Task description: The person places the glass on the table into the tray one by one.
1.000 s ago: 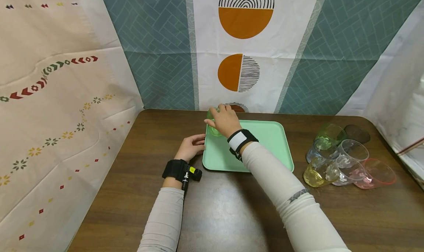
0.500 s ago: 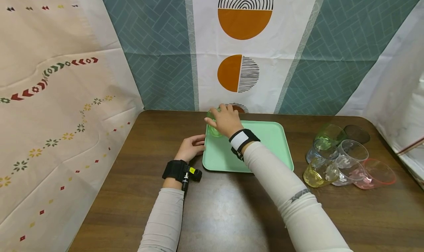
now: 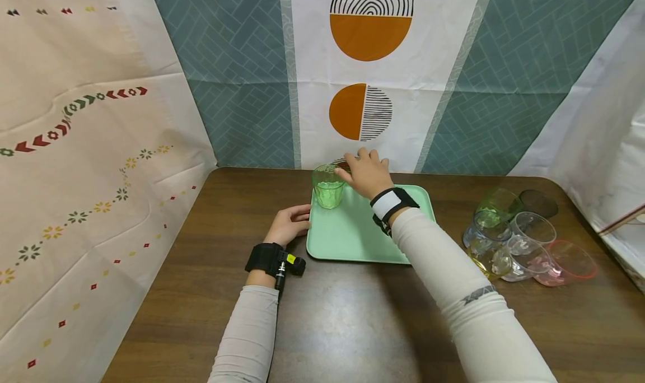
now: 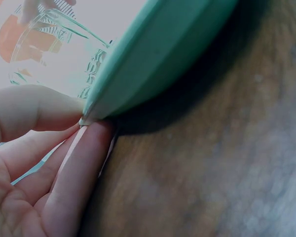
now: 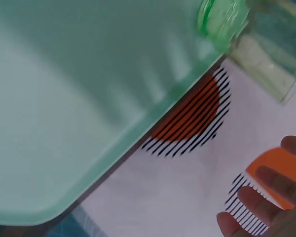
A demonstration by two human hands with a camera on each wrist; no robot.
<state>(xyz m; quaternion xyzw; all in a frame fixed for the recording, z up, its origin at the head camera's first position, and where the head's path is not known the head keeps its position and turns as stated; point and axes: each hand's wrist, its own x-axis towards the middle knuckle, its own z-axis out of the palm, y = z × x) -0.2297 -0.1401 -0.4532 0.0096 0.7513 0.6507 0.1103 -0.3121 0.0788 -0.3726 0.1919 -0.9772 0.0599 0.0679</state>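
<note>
A light green tumbler [image 3: 328,190] stands upright on the far left corner of a mint-green tray [image 3: 358,234]. My right hand [image 3: 370,174] hovers over the tray's back part, just right of the tumbler, fingers spread and holding nothing. In the right wrist view its fingers [image 5: 259,202] are apart from the tumbler [image 5: 226,19]. At the tray's left edge is my left hand [image 3: 288,225]. The left wrist view shows its thumb [image 4: 34,111] and fingers pinching the tray's rim [image 4: 101,94].
On the right of the wooden table [image 3: 342,316] several tumblers stand close together: green [image 3: 499,201], dark [image 3: 539,202], blue [image 3: 486,232], clear, yellow and pink [image 3: 569,262]. A patterned cloth wall [image 3: 242,108] rises behind the table's back edge.
My right hand has let go of the green tumbler and moved right and slightly up from it. The tumbler stays on the tray corner. My left hand keeps its hold on the tray rim.
</note>
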